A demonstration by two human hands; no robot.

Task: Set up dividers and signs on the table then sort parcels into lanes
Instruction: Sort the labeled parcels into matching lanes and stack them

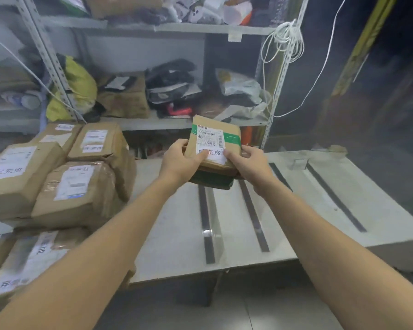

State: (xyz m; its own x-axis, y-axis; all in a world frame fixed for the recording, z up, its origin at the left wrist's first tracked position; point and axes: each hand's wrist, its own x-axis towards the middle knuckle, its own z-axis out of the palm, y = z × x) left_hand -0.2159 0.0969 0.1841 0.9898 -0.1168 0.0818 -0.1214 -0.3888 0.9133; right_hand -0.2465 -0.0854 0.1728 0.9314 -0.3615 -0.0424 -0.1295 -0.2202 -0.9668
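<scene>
At the centre of the frame, the left hand (180, 160) and right hand (249, 163) grip a flat brown cardboard parcel (214, 142) with green tape and a white label, held above the grey table (172, 234). Clear plastic dividers (210, 225) on dark strips stand below. Taped cardboard boxes (57, 177) pile at left.

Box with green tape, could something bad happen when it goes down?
Maybe. The left hand and right hand grip the taped parcel by its near corners, with a dark parcel underneath that might slip out. The clear divider just below is hard to see and could get knocked over.
</scene>
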